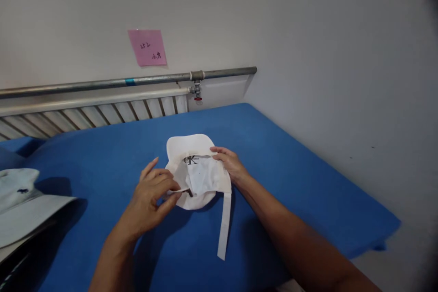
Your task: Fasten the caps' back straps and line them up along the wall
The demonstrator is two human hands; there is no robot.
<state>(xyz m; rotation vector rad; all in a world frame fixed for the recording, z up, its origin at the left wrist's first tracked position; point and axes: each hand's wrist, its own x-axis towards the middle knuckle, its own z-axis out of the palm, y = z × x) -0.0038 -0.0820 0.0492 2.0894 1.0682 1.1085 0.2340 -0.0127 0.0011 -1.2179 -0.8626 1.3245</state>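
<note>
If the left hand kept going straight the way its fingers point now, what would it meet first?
The left hand points right and slightly away, its fingers already pinching the edge of the white cap. Going on, it would press further into the cap, then probably reach the right hand; depth is uncertain.

1. Wall: plain, pale grey-white, meeting a second wall at a corner on the right.
2. Pink note, stuck on the wall.
3. Metal pipe, horizontal, with a red valve.
4. Radiator beneath the pipe.
5. Blue bed, its far edge against the wall.
</note>
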